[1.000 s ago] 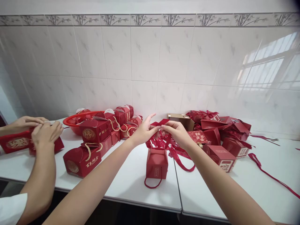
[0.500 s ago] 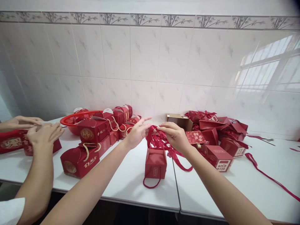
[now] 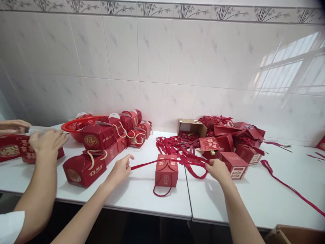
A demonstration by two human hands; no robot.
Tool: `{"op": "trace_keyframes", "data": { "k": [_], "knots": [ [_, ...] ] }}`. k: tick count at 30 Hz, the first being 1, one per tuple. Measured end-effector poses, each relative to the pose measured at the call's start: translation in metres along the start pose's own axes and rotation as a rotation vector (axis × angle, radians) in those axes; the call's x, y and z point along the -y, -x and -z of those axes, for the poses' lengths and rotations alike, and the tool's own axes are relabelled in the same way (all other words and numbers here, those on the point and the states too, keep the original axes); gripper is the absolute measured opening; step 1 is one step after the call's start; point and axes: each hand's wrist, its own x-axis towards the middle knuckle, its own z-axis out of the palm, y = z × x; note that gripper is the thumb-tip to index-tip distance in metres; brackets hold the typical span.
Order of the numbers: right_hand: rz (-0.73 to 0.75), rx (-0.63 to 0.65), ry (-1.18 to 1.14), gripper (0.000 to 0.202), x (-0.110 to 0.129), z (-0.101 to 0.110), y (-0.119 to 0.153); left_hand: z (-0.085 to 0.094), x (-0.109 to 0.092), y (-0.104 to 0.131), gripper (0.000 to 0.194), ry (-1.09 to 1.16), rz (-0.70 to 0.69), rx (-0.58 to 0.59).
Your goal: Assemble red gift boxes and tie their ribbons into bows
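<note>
A small red gift box (image 3: 166, 176) with gold lettering and a red cord handle stands upright in front of me, its top flaps closed. A red ribbon (image 3: 144, 165) is stretched low across the top of the box. My left hand (image 3: 121, 168), left of the box, pinches one end of it. To the right of the box my right hand (image 3: 217, 171) is closed on the ribbon's other side. Behind the box lies a tangled heap of red ribbons (image 3: 169, 145); it touches or overlaps the ribbon I hold, and I cannot tell where they separate.
At left a co-worker's hands (image 3: 47, 144) handle another red box (image 3: 27, 152). Finished-looking red boxes (image 3: 85, 169) with rope handles are stacked beside a red plastic basket (image 3: 76, 126). A brown carton (image 3: 192, 126) and piled red boxes (image 3: 233, 164) lie right. A loose ribbon (image 3: 291, 186) trails rightward.
My hands have moved apart and down, from together above the box to either side of it. The ribbon between them is now drawn out straight across the box top.
</note>
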Motion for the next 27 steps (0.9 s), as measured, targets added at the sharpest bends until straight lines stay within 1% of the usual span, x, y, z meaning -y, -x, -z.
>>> {"op": "trace_keyframes", "data": {
  "k": [1, 3, 4, 6, 9, 11, 14, 17, 19, 22, 24, 26, 27],
  "knots": [
    [-0.012, 0.022, 0.012, 0.025, -0.005, -0.002, 0.002, -0.003, 0.006, 0.004, 0.022, 0.000, 0.010, 0.027],
    [0.001, 0.026, 0.014, 0.012, -0.005, -0.007, 0.003, -0.010, 0.009, 0.008, 0.016, 0.012, 0.013, 0.031],
    [0.024, 0.015, 0.005, 0.014, 0.000, -0.010, 0.002, -0.015, 0.005, 0.007, 0.012, 0.026, 0.009, 0.017],
    [0.094, 0.014, -0.036, 0.030, 0.016, -0.018, 0.000, -0.025, -0.008, 0.002, 0.009, 0.078, -0.005, -0.001],
    [0.214, 0.120, -0.130, 0.037, 0.044, -0.034, -0.001, -0.046, -0.033, -0.007, 0.017, 0.206, -0.028, 0.049],
    [0.254, 0.204, -0.188, 0.038, 0.059, -0.048, 0.001, -0.060, -0.046, -0.011, 0.021, 0.288, -0.033, 0.101],
    [0.259, 0.291, -0.260, 0.037, 0.070, -0.067, 0.008, -0.080, -0.056, -0.010, 0.024, 0.370, -0.016, 0.154],
    [0.234, 0.323, -0.316, 0.037, 0.073, -0.078, 0.012, -0.089, -0.057, -0.006, 0.026, 0.411, 0.042, 0.179],
    [0.215, 0.314, -0.344, 0.037, 0.072, -0.078, 0.011, -0.088, -0.055, -0.006, 0.030, 0.422, 0.082, 0.213],
    [0.233, 0.297, -0.387, 0.038, 0.066, -0.066, 0.005, -0.076, -0.052, -0.010, 0.035, 0.405, 0.124, 0.261],
    [0.285, 0.309, -0.409, 0.027, 0.062, -0.054, 0.002, -0.064, -0.049, -0.016, 0.031, 0.380, 0.148, 0.285],
    [0.347, 0.330, -0.408, 0.017, 0.059, -0.042, 0.001, -0.050, -0.048, -0.024, 0.025, 0.355, 0.176, 0.363],
    [0.369, 0.328, -0.398, 0.019, 0.059, -0.037, 0.002, -0.043, -0.049, -0.028, 0.022, 0.342, 0.193, 0.437]
  ]
}}
